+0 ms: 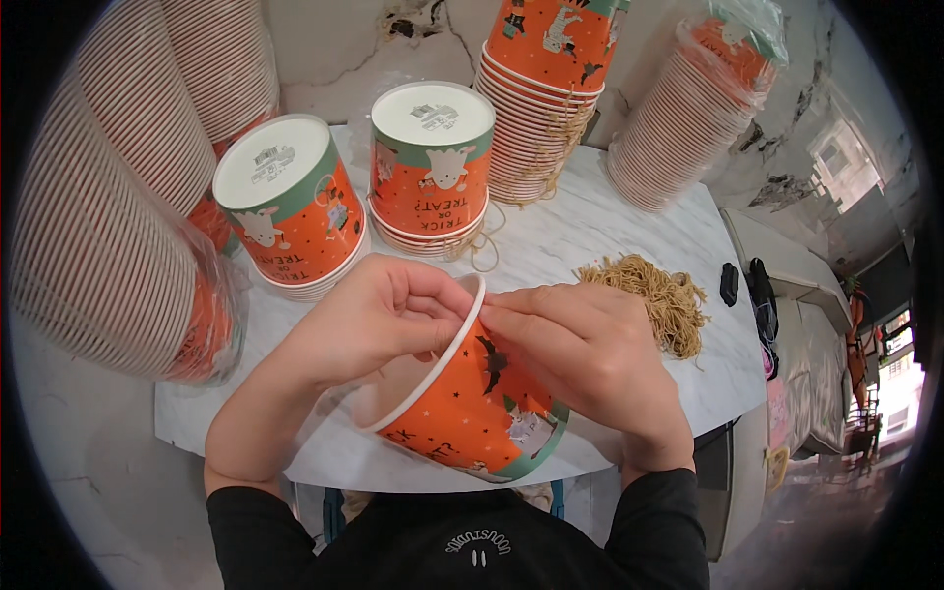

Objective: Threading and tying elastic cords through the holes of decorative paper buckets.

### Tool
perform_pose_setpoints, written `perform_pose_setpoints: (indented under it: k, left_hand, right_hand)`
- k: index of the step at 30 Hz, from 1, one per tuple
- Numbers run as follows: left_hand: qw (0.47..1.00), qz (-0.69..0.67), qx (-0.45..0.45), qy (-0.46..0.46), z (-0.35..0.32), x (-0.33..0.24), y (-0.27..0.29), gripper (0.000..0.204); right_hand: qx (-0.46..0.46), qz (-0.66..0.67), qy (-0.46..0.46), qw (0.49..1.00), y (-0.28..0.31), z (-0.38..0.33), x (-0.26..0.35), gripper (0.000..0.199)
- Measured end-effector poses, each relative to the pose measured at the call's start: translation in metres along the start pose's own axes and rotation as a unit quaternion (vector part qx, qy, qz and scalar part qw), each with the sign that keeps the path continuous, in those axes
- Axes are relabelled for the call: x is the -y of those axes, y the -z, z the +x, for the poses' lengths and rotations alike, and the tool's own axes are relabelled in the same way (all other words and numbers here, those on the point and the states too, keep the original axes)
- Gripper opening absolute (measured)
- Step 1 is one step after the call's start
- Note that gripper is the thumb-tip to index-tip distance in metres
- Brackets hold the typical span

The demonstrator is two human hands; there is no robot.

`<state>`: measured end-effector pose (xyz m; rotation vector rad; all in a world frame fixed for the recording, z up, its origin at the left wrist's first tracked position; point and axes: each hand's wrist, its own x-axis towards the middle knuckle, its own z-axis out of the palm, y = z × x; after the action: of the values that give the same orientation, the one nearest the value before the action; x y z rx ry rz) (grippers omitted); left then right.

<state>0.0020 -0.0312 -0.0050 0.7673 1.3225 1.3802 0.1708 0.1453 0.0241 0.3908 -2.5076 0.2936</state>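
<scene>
An orange paper bucket with a green base band and a white rolled rim is tipped on its side at the table's front edge, its mouth facing left. My left hand reaches into the mouth, its fingers curled together against the inner wall just under the rim. What its fingertips pinch, if anything, is hidden. From outside, my right hand grips the bucket near the same spot of the rim, its palm along the printed wall. Right of that hand lies a heap of tan twine pieces.
Upside-down bucket stacks stand behind: a left one, a middle one with twine loops, and a tall one. Plastic-wrapped stacks crowd the left; another wrapped stack leans at back right. A small black object lies near the marbled table's right edge.
</scene>
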Motion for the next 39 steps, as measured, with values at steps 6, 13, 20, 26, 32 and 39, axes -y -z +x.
perform_pose_setpoints:
  k: [6, 13, 20, 26, 32, 39]
  left_hand:
    - [1.000, -0.002, 0.004, 0.004, 0.004, 0.005, 0.002, 0.016]
    - [0.999, -0.042, -0.017, -0.016, 0.009, 0.007, -0.008, 0.015]
    - [0.998, -0.049, -0.011, -0.039, 0.010, 0.009, -0.006, 0.010]
    - [0.996, -0.082, -0.019, -0.039, 0.007, 0.005, -0.011, 0.007]
    - [0.997, -0.014, -0.055, -0.046, 0.000, 0.004, -0.019, 0.004]
    - [0.824, 0.394, -0.197, -0.357, -0.008, 0.007, -0.038, 0.014]
  right_hand:
    - [-0.004, 0.014, 0.001, 1.000, -0.004, -0.001, -0.004, 0.032]
    - [-0.011, 0.010, -0.021, 1.000, -0.007, 0.000, -0.007, 0.026]
    - [-0.007, 0.019, -0.030, 0.999, -0.007, 0.001, -0.006, 0.030]
    - [0.064, 0.025, -0.112, 0.991, 0.011, 0.000, -0.005, 0.035]
    - [-0.037, -0.008, -0.101, 0.994, 0.015, -0.003, -0.021, 0.023]
    - [0.022, 0.349, -0.394, 0.850, 0.018, 0.003, -0.032, 0.011]
